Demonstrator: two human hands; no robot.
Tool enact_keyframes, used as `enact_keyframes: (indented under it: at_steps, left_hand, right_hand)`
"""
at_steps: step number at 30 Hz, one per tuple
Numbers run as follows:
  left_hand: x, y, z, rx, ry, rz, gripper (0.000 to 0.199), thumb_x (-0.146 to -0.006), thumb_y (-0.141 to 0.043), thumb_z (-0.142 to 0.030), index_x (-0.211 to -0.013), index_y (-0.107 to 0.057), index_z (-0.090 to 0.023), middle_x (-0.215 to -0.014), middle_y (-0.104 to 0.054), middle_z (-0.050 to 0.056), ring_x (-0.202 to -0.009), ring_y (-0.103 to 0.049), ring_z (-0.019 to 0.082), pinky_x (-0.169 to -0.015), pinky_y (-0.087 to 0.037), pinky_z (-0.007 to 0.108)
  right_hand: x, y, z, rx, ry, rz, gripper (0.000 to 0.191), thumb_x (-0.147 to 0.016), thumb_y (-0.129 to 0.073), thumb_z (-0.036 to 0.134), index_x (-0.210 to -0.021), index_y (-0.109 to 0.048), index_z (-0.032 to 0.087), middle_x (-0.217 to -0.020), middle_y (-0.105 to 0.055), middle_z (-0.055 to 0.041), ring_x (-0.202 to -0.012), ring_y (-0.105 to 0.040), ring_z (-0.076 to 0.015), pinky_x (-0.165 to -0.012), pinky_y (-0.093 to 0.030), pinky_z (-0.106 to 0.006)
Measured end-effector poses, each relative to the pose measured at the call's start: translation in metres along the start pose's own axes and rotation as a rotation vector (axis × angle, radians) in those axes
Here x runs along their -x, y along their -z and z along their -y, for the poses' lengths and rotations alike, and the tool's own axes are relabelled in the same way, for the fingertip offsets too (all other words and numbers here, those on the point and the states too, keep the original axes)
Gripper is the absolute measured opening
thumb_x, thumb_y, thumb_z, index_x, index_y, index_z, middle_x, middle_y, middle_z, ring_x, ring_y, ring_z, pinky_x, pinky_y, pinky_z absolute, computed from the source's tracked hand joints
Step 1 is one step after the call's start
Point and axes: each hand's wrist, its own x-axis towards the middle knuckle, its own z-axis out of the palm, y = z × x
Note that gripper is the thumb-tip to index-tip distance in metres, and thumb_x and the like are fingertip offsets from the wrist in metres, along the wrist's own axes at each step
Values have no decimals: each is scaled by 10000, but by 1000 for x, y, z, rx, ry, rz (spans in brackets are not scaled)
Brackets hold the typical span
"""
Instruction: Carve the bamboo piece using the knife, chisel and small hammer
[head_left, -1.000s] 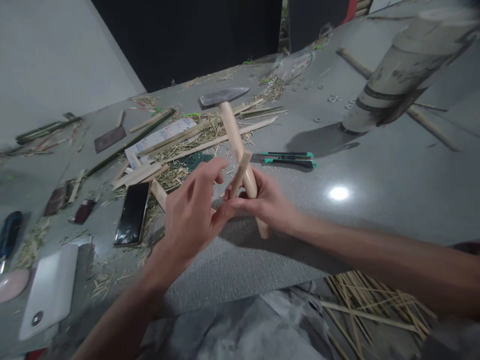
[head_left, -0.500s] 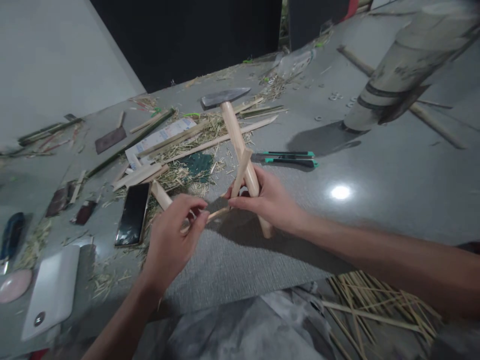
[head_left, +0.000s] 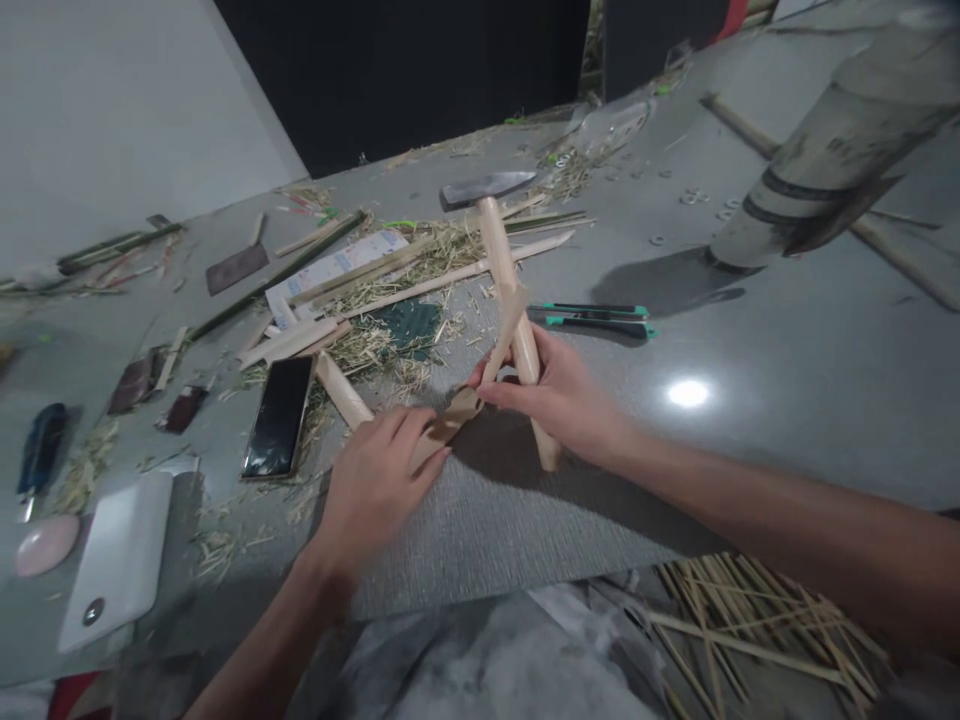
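Note:
My right hand [head_left: 562, 395] is wrapped round the wooden handle of a hammer [head_left: 499, 245], its metal head up and away from me. Between that hand's thumb and fingers is also a flat light wooden piece [head_left: 507, 330], slanting upward against the handle. A thin, flat wooden strip [head_left: 456, 415] runs from these fingertips down to my left hand [head_left: 386, 475], which is closed on its other end. Whether strip and slanting piece are one, I cannot tell. A round wooden stick [head_left: 341, 390] lies just beyond my left hand, beside a black phone [head_left: 277, 418].
Two green-and-black cutters [head_left: 596, 320] lie past my right hand. Shavings and bamboo strips [head_left: 397, 270] cover the table's middle. A white cleaver-like slab [head_left: 116, 565] and blue-handled tool [head_left: 41, 450] lie left. A thick pole [head_left: 832, 150] stands right; thin sticks [head_left: 757, 630] lie below.
My left hand has shifted a little and turned palm-down, its fingers flatter over the strip. The strip now shows its broad face instead of its edge. My right hand keeps its hold.

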Motion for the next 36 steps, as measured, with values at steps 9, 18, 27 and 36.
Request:
enact_keyframes:
  at_steps: [9, 18, 27, 36]
  left_hand:
    - [-5, 7, -8, 100, 157, 50, 194, -1000, -670, -314, -1181, -660, -245, -1004, -751, 23, -843, -700, 232, -699, -439, 328]
    - [-2, 15, -11, 184, 207, 69, 157, -971, -616, -267, -1072, -732, -235, -819, -758, -3, -710, -697, 184, -662, -439, 295]
    - [-1, 16, -9, 229, 315, 72, 176, -955, -663, -303, -1080, -767, -237, -773, -757, -7, -669, -694, 186, -621, -442, 291]
    - [4, 6, -1, 450, 368, -34, 339, -963, -705, -378, -1268, -759, -242, -766, -707, -12, -612, -633, 150, -584, -482, 266]
  right_hand:
    - [1, 1, 1, 60, -25, -8, 273, -796, -849, 236, -983, -651, 225, -961, -797, -20, -904, -737, -202, -833, -587, -369]
    - [2, -3, 3, 18, -68, -4, 295, -769, -856, 209, -954, -628, 230, -920, -787, -1, -914, -767, -208, -830, -595, -364]
    - [3, -2, 5, 41, -90, 21, 284, -783, -851, 221, -960, -629, 216, -934, -783, -17, -886, -747, -198, -775, -579, -346]
    - [2, -1, 4, 69, -102, 22, 304, -786, -849, 252, -983, -619, 227, -947, -789, -27, -861, -730, -208, -746, -569, -364]
